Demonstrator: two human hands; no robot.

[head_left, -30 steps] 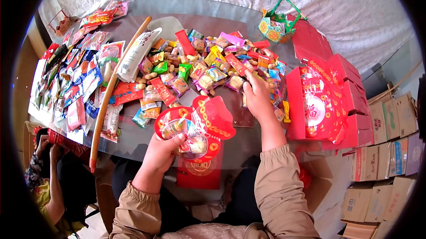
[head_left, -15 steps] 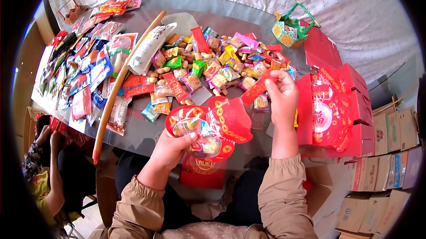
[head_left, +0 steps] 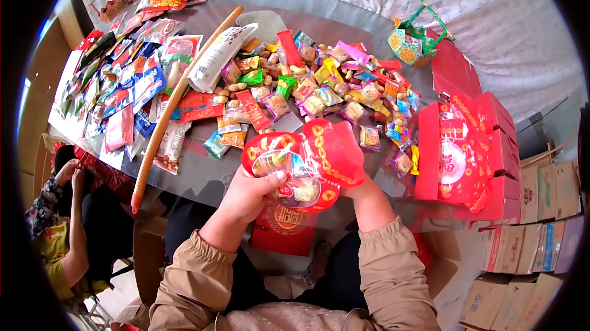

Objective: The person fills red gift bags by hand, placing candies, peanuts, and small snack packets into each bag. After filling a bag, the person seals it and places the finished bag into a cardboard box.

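My left hand (head_left: 249, 196) grips a red and gold candy bag (head_left: 335, 156), thumb on the front. Wrapped sweets show through the bag's clear round window. Behind the bag's right side is my right hand (head_left: 367, 199); its fingers are hidden, so what they hold cannot be made out. Just beyond the bag spreads a pile of wrapped candies and peanuts (head_left: 313, 105), with a red strip-shaped packet (head_left: 252, 110) among them. Below the bag, near my lap, is a red box or bag with a gold round emblem (head_left: 287, 219).
A long wooden stick (head_left: 178, 91) lies across the glass table, beside many snack packets (head_left: 132, 91). On the right, a red box (head_left: 430, 153) holds red bags. A green-handled basket (head_left: 409, 45) stands behind. Cardboard boxes (head_left: 538, 189) are stacked at right; another person (head_left: 74, 232) sits at left.
My right hand has come down and left from the candy pile to behind the bag. The red strip packet it held is out of sight. The view has shifted slightly.
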